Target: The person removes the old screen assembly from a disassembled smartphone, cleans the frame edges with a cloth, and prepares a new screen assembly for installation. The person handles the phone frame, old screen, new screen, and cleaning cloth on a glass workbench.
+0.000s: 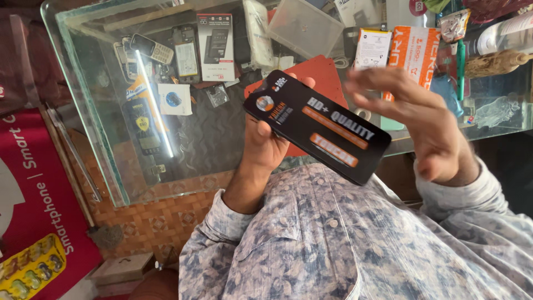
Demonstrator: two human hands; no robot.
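Left hand wrapped round one end of a flat black screen-protector pack (orange labels), held up above the near edge of the glass counter. Right hand just beside the pack's other end, fingers spread loose, gripping nothing. Old keypad phones under the glass.

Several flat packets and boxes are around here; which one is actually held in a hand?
The long black packet with orange bands, gripped by the left hand above the glass counter. The other boxes lie on or under the glass.
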